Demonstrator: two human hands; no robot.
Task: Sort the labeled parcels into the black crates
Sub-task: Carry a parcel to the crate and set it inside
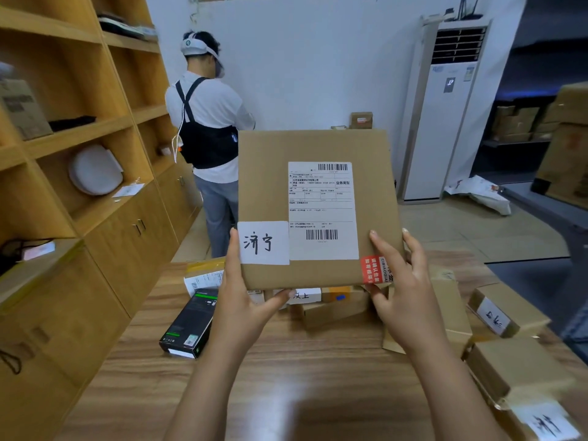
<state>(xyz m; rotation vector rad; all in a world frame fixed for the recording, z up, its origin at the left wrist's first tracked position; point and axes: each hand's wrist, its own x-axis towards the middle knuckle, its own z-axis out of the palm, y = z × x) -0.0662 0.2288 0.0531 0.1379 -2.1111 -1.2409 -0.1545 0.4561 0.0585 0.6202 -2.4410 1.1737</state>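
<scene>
I hold a flat brown cardboard parcel (273, 186) upright in front of me, above the wooden table (286, 377). It carries a white shipping label with barcodes, a white handwritten tag at its lower left and a red sticker at its lower right. My left hand (245, 297) grips its lower left corner, thumb underneath. My right hand (401, 281) grips its lower right edge. More labeled parcels lie on the table: several under the held one (331, 305) and brown boxes at the right (506, 310) (525, 377). No black crate is in view.
A black and green box (187, 326) lies on the table at the left. Wooden shelving (79, 128) runs along the left. A person in a white shirt (210, 122) stands beyond the table, back turned. A white standing air conditioner (445, 116) is at the back right.
</scene>
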